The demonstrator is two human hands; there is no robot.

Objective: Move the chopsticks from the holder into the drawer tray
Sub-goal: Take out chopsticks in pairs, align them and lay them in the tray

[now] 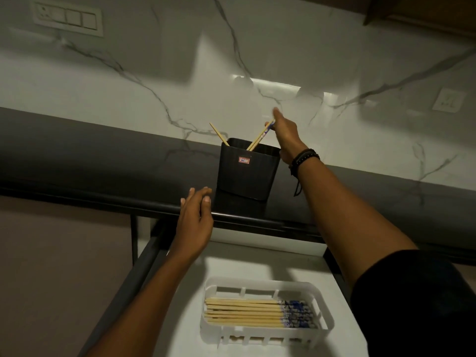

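Leaning chopsticks (258,138), tops between right fingers (277,114)

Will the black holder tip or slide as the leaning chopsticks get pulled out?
Probably stays put: the holder looks wide and flat-based on the counter. Nearly empty, it is likely light, so the right hand dragging the chopsticks sideways might nudge it.

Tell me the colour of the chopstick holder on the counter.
Black holder, with a small red-edged sticker on its front; the head view shows it.
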